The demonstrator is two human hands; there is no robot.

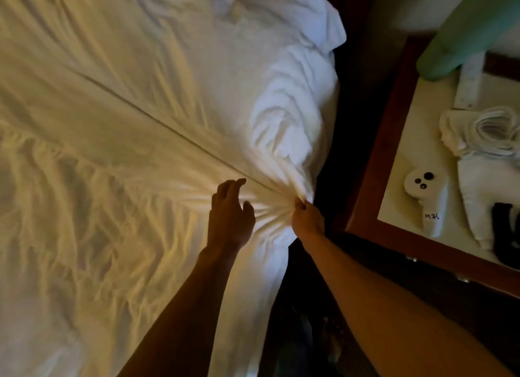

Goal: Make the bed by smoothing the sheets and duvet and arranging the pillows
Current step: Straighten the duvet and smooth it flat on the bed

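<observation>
A white sheet [118,140] covers the bed, creased, with folds fanning out from its right edge. My right hand [306,217] grips a bunched handful of that sheet at the bed's edge. My left hand [230,216] hovers just left of the bunch, fingers loosely spread, holding nothing. A crumpled white duvet or pillow [292,101] lies heaped along the right edge beyond my hands. A long straight seam [168,126] runs diagonally across the sheet toward the gripped spot.
A wood-framed nightstand [365,208] stands close on the right. On it lie a white remote-like device [422,191], coiled white cables [489,129], a black item [503,230] and a green lamp base [461,33]. A dark narrow gap separates bed and nightstand.
</observation>
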